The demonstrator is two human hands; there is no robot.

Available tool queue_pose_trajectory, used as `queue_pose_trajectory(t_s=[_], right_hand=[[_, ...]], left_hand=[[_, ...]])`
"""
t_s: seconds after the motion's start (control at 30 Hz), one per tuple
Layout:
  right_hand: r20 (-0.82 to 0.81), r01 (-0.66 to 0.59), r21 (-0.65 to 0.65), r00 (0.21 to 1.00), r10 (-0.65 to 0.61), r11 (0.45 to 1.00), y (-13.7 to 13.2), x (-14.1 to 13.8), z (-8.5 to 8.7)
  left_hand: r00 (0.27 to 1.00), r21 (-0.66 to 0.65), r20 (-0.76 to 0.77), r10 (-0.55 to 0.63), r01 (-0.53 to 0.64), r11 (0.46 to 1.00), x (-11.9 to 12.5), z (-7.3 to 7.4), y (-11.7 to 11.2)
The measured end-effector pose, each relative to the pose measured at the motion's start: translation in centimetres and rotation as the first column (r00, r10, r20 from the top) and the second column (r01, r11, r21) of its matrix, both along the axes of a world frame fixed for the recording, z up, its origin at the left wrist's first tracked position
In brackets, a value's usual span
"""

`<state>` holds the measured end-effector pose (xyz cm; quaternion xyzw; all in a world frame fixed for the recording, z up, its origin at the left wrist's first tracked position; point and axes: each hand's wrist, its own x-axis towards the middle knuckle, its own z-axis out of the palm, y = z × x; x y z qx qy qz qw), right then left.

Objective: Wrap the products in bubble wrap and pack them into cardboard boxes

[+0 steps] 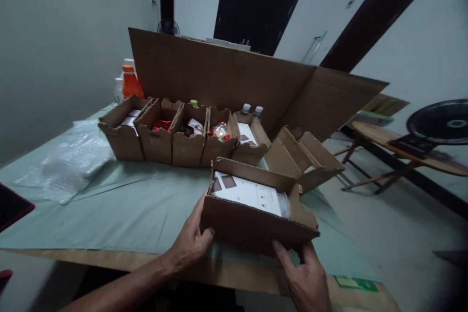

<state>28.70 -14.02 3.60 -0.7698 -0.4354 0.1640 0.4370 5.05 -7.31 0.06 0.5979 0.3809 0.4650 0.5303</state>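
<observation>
Between my hands is an open cardboard bin (252,226), turned sideways near the front edge of the table. My left hand (192,234) grips its left end, thumb on the near side. From below, my right hand (305,273) holds the near right part, with some fingers hidden under it. Inside lie a white printed box (248,195) and a clear plastic item (283,204) that I cannot make out fully. Behind it stands a row of similar cardboard bins (188,148) holding red packets and white boxes. Another cardboard bin (292,156) leans at an angle to the right.
Clear plastic bags (78,161) lie on the left of the green-covered table (146,209). An orange bottle (130,83) stands at the back left. A tall cardboard panel (219,70) rises behind the bins. To the right, a black fan (444,122) rests on a wooden stand (380,139).
</observation>
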Motion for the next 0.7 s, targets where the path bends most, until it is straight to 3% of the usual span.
queue_pose_trajectory(t_s=[0.2,0.37,0.43,0.57,0.7], right_hand=[[0.007,0.112,0.030,0.994,-0.113,0.993,-3.8,5.3,-3.0],[0.072,0.038,0.084,0.996,-0.044,0.996,-5.0,10.7,-6.3],[0.049,-0.013,0.106,0.999,0.008,0.994,-3.8,12.6,-7.1],[-0.001,-0.080,0.025,0.997,0.080,0.996,-1.2,14.6,-8.2],[0.129,-0.028,0.157,0.992,0.008,0.987,-0.2,14.3,-8.3]], left_hand=[[0.987,0.102,0.057,-0.152,0.146,0.984,6.1,-1.1,4.2],[0.969,0.101,0.047,-0.245,0.239,0.966,7.5,-0.7,6.6],[0.978,0.100,0.031,-0.205,0.201,0.974,8.0,-0.7,6.8],[0.994,0.107,0.011,-0.112,0.110,0.988,9.9,-1.3,7.1],[0.995,0.087,-0.020,0.101,-0.099,0.991,13.0,-2.7,7.6]])
